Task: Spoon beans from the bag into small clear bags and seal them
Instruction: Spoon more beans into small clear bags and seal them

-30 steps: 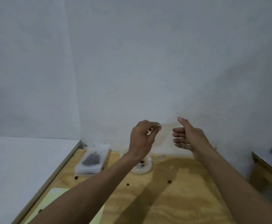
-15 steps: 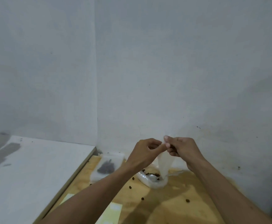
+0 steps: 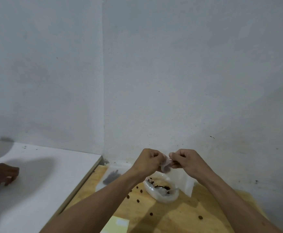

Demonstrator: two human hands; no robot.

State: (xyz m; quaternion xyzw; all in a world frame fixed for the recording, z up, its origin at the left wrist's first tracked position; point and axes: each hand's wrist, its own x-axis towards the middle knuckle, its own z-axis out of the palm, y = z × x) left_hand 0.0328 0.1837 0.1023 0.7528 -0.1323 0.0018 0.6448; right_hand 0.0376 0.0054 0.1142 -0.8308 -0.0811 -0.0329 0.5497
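I hold both hands up close together in front of the far wall, above the wooden table [image 3: 179, 214]. My left hand [image 3: 148, 161] has its fingers curled in, pinching the left side of a small clear bag [image 3: 166, 164]. My right hand [image 3: 187, 159] is curled the same way and pinches the bag's right side, so the thin plastic is bunched and stretched between my fingertips. The bag is blurred and I cannot tell whether its mouth is parted or closed, nor whether anything is inside it.

Below my hands, on the table near the wall, lies the larger bag of beans [image 3: 161, 189], its mouth turned open and dark beans showing inside. A spoon [image 3: 166, 190] rests in it, bowl among the beans. Loose beans [image 3: 138, 201] are scattered on the wood to the left of that bag and nearer to me. To the far left of the table, just by the wall corner, a stack of clear bags [image 3: 112, 176] lies flat with something dark in it. A pale yellow sheet [image 3: 118, 224] lies at the near edge.

Left of the table is a white surface [image 3: 44, 182], and on it, at the left edge of view, rests another person's hand [image 3: 4, 174].
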